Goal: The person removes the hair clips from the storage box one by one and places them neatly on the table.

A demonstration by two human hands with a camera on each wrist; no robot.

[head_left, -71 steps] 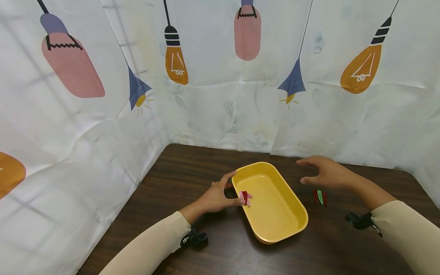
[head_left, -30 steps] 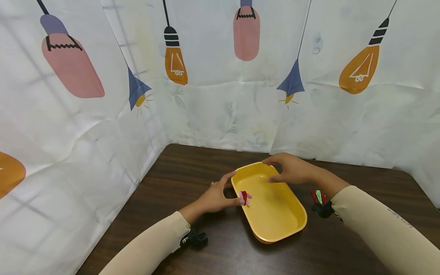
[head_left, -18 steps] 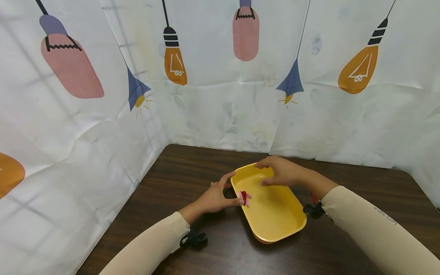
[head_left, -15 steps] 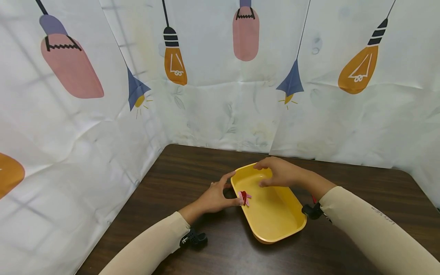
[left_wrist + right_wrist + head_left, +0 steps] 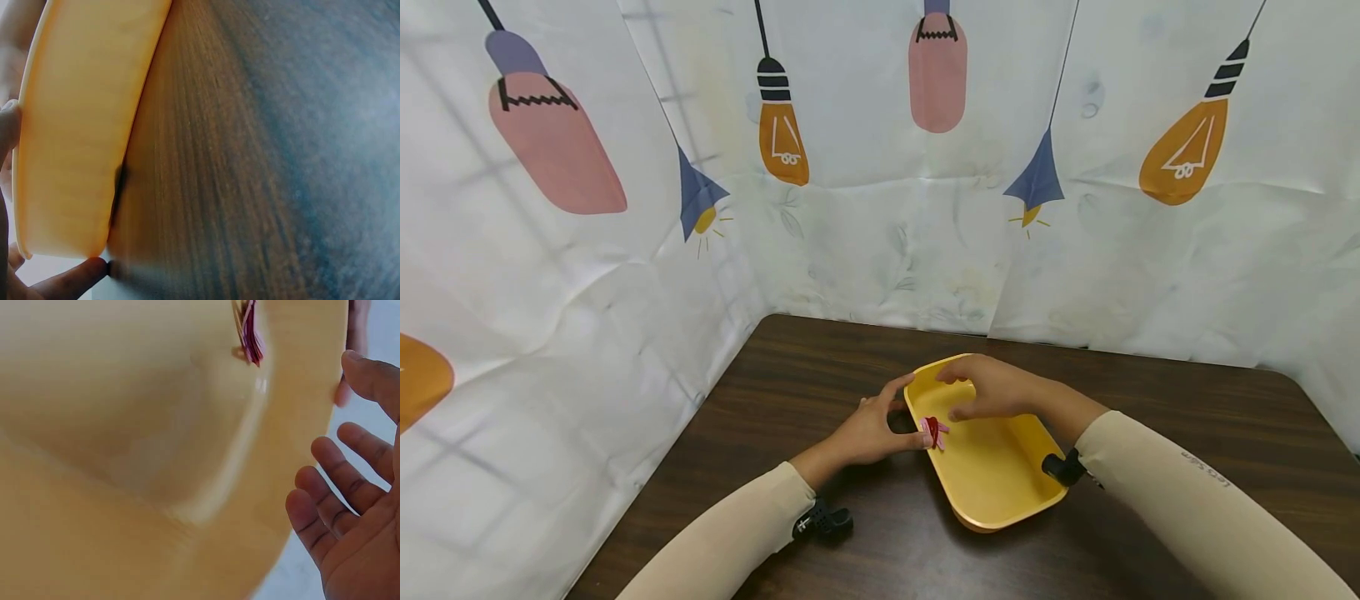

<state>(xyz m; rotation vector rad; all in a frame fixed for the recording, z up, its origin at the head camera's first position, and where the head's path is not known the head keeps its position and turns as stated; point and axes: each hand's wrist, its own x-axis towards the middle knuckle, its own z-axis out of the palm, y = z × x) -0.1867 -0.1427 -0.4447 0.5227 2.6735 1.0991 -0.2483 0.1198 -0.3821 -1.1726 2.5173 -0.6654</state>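
A yellow plastic tub (image 5: 1000,475) stands on the table. My left hand (image 5: 868,432) holds its left side, thumb at the rim and fingers spread toward the far corner; in the left wrist view, one finger (image 5: 78,278) reaches the base. Red and pink snap hair clips (image 5: 934,433) lie inside near the left thumb, bunched together. Over the tub's far part hovers my right hand (image 5: 1000,387), fingers loosely bent and apart from the thumb. The right wrist view shows nothing in that right hand (image 5: 356,512), with the clips (image 5: 252,337) well beyond its fingertips.
A dark wood-grain table (image 5: 820,358) bears the tub. White sheeting (image 5: 880,250) printed with lamps rises along its back and left side. The right sleeve (image 5: 1187,492) crosses low over the table, and a black wrist camera (image 5: 1063,468) overlaps the tub's right rim.
My right hand has moved left from beside the tub to over it. Red and green clips on the table at right are now hidden behind the right arm. The left hand has stayed put.
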